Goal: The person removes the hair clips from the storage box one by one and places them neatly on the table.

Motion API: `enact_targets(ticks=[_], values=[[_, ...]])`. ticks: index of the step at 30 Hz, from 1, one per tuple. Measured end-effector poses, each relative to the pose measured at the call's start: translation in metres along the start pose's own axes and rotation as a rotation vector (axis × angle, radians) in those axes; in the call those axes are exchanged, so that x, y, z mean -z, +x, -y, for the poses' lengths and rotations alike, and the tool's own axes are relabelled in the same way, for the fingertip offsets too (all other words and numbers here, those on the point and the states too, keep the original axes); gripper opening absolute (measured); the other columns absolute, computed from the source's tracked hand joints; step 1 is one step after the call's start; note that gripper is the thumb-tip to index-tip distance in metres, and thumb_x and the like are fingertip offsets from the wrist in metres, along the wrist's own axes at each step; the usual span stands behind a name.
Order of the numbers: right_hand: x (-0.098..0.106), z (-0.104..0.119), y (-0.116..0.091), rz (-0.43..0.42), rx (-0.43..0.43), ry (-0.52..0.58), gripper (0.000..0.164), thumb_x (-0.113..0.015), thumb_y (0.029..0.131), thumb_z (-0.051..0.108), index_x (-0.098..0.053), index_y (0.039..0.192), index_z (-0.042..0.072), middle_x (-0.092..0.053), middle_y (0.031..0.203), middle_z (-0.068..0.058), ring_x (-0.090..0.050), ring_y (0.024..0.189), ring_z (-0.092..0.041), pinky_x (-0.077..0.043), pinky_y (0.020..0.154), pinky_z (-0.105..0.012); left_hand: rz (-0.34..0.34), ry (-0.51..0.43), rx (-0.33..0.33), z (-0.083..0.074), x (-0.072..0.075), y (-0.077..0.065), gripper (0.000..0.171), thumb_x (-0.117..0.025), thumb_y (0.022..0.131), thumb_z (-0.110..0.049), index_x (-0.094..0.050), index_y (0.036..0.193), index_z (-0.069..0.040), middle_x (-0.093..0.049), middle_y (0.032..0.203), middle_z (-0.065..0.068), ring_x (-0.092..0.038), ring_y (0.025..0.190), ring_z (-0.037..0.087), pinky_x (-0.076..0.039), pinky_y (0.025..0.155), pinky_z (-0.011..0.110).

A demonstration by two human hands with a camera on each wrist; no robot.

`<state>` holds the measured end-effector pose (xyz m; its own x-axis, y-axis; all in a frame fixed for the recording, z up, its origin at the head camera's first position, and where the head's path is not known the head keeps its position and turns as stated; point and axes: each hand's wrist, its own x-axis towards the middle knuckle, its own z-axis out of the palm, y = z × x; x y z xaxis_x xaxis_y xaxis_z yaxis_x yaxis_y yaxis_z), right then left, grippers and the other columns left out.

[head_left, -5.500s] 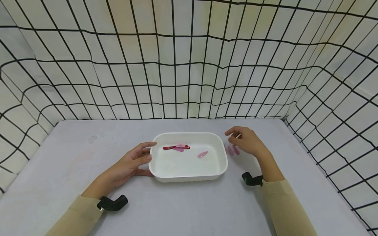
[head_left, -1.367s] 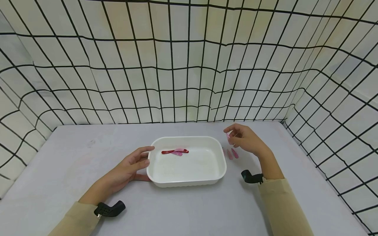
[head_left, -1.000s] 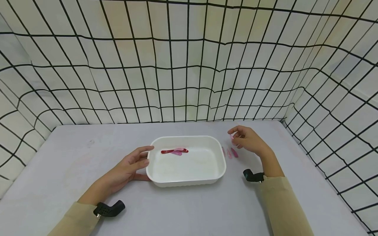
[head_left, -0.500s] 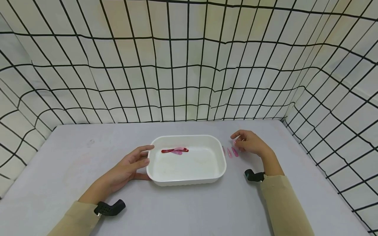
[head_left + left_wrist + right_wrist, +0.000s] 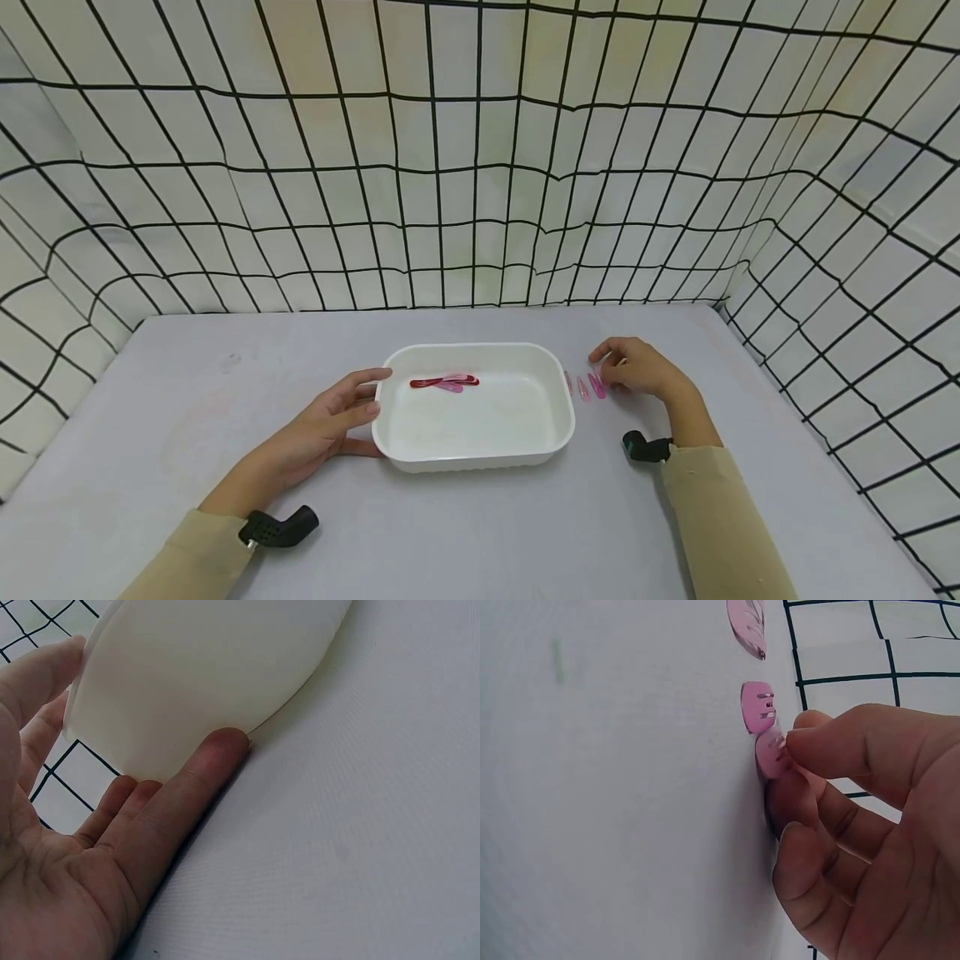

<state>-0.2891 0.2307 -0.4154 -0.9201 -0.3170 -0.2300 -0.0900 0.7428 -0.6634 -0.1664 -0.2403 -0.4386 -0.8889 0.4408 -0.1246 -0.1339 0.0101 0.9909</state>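
A white tray (image 5: 487, 429) stands mid-table with a small pile of red hair clips (image 5: 423, 383) and pink hair clips (image 5: 452, 387) inside. My left hand (image 5: 318, 429) lies along its left end, fingertips at the rim; the left wrist view shows loosely extended fingers resting against the tray wall. Right of the tray, my right hand (image 5: 637, 367) pinches a pink hair clip (image 5: 770, 755) between thumb and fingers, low over the table. Beside that clip lies another pink hair clip (image 5: 757, 709), with a shiny pink clip (image 5: 748, 628) farther along the row. The tray's edge partly hides one clip.
A white cloth covers the table (image 5: 480, 533). Black netting (image 5: 457, 192) over white sheeting rises behind it and along both sides. Each wrist carries a black camera mount, one on the left wrist (image 5: 281, 529) and one on the right (image 5: 647, 447).
A pink clip that lay at the tray's right is now out of it. My right hand, holding a pink clip, has come down and slightly right beside the row; my left hand stays at the tray.
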Motion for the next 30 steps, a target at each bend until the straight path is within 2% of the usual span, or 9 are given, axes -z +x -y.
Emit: enact_targets(ticks=[6,12,16,22,25,30], values=[[0.000,0.003,0.000,0.005,-0.026,-0.030,0.027,-0.062,0.090,0.008,-0.066,0.116,0.011,-0.059,0.100,-0.010,-0.055,0.084,-0.023,-0.050,0.069,-0.029,-0.010,-0.004,0.013,-0.001,0.000,-0.001,0.055,-0.051,0.105,-0.013,-0.027,0.155,-0.015,-0.027,0.155,0.022,-0.056,0.121,0.029,-0.058,0.087,0.056],[0.002,0.012,-0.002,-0.016,0.019,-0.048,0.030,-0.060,0.088,0.009,-0.066,0.118,0.011,-0.061,0.102,-0.010,-0.058,0.085,-0.023,-0.051,0.070,-0.030,-0.011,-0.009,0.019,-0.002,-0.001,-0.001,0.056,-0.052,0.105,-0.014,-0.028,0.155,-0.016,-0.026,0.155,0.021,-0.055,0.122,0.032,-0.057,0.088,0.056],[0.000,0.031,-0.005,-0.048,0.099,-0.021,0.028,-0.058,0.092,0.012,-0.066,0.119,0.011,-0.062,0.099,-0.009,-0.061,0.084,-0.024,-0.053,0.070,-0.032,-0.017,-0.011,0.024,-0.003,-0.001,-0.002,0.056,-0.053,0.104,-0.015,-0.028,0.155,-0.015,-0.027,0.155,0.021,-0.056,0.121,0.033,-0.058,0.087,0.056],[-0.013,0.077,-0.013,-0.103,0.236,-0.010,0.022,-0.060,0.095,0.017,-0.067,0.116,0.013,-0.062,0.097,-0.004,-0.060,0.087,-0.023,-0.055,0.067,-0.034,-0.017,-0.023,0.023,-0.004,-0.002,-0.001,0.056,-0.053,0.104,-0.015,-0.029,0.155,-0.016,-0.029,0.155,0.020,-0.056,0.121,0.032,-0.057,0.087,0.057],[-0.025,0.099,-0.017,-0.079,0.304,-0.014,0.021,-0.062,0.095,0.017,-0.068,0.115,0.013,-0.063,0.097,-0.002,-0.060,0.089,-0.022,-0.055,0.068,-0.035,-0.023,-0.022,0.030,-0.004,-0.002,-0.002,0.057,-0.053,0.104,-0.015,-0.028,0.155,-0.016,-0.029,0.155,0.020,-0.056,0.121,0.032,-0.058,0.087,0.056],[-0.049,0.129,-0.014,0.017,0.449,-0.077,0.020,-0.063,0.095,0.013,-0.069,0.113,0.019,-0.064,0.096,0.005,-0.061,0.090,-0.014,-0.055,0.074,-0.032,-0.026,-0.023,0.032,-0.004,-0.001,-0.003,0.056,-0.052,0.104,-0.015,-0.028,0.155,-0.015,-0.028,0.155,0.020,-0.054,0.123,0.033,-0.058,0.088,0.056]])
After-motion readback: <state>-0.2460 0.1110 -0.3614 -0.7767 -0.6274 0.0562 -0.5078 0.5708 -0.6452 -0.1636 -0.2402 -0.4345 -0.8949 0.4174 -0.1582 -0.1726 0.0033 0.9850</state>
